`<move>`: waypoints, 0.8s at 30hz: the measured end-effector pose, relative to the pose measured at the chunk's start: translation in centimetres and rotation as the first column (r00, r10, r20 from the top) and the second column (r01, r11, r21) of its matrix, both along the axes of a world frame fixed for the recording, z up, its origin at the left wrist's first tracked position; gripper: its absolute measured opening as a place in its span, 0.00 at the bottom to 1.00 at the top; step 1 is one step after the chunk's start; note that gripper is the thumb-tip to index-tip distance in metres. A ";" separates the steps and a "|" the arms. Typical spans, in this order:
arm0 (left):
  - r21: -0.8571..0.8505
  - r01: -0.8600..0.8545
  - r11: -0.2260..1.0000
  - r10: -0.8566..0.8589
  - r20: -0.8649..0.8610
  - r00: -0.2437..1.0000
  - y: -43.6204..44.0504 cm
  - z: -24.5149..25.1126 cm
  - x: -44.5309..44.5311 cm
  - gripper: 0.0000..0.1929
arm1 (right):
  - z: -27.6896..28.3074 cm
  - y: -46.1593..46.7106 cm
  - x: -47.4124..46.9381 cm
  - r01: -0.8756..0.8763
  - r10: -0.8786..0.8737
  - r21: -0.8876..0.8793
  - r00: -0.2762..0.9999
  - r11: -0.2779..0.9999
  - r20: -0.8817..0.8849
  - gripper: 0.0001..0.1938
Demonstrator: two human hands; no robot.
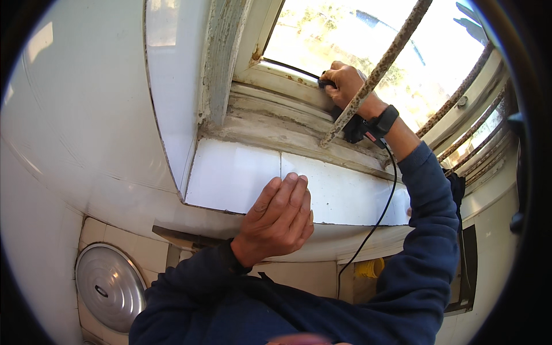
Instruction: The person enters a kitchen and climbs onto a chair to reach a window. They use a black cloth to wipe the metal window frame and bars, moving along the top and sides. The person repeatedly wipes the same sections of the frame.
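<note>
My right hand (pixel 345 86) reaches past a rusty metal bar (pixel 375 77) to the lower part of the window frame (pixel 284 84). Its fingers are closed on a small black object (pixel 327 83) at the edge of the glass; what the object is cannot be told. A black strap (pixel 386 120) with a small device and a black cable (pixel 388 198) is on that wrist. Dark cloth shows beneath the wrist, partly hidden. My left hand (pixel 276 215) is raised over the edge of the white tiled sill (pixel 237 172), fingers together, with nothing seen in it; its palm side is hidden.
More rusty bars (pixel 457 95) cross the window at the right. A round metal lid (pixel 110 286) with a black handle lies at the lower left. Below my right arm is a yellow container (pixel 369 268). The cable hangs down past the sill's edge. A glossy white wall (pixel 99 108) stands at the left.
</note>
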State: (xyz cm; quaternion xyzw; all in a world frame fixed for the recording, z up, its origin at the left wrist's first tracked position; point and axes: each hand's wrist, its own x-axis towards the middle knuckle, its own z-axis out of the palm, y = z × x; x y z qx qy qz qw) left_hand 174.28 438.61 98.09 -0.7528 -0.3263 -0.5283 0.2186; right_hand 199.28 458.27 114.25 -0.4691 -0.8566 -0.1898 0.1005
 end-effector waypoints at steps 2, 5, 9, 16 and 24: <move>-0.012 -0.004 1.000 0.004 -0.004 1.000 -0.2 0.0 -0.1 0.17 | 0.4 -0.9 1.3 0.153 -0.151 -0.042 0.987 0.987 0.058 0.08; 0.002 0.001 1.000 -0.001 -0.005 1.000 -0.1 0.1 -0.2 0.17 | 1.5 -2.6 3.2 0.416 -0.401 -0.064 0.900 0.907 0.172 0.08; 0.002 -0.012 1.000 0.012 0.004 1.000 -0.1 0.0 0.0 0.17 | 1.4 -1.5 0.4 0.179 -0.173 -0.066 0.981 0.982 0.087 0.08; 0.002 0.014 1.000 -0.014 -0.004 1.000 0.0 -0.1 -0.2 0.16 | 0.9 -0.1 -1.7 -0.155 0.153 -0.046 0.988 0.987 -0.036 0.10; 0.018 0.000 1.000 0.000 -0.002 1.000 0.1 0.1 -0.1 0.16 | 1.6 0.2 -3.1 -0.178 0.169 -0.100 0.981 0.979 -0.095 0.11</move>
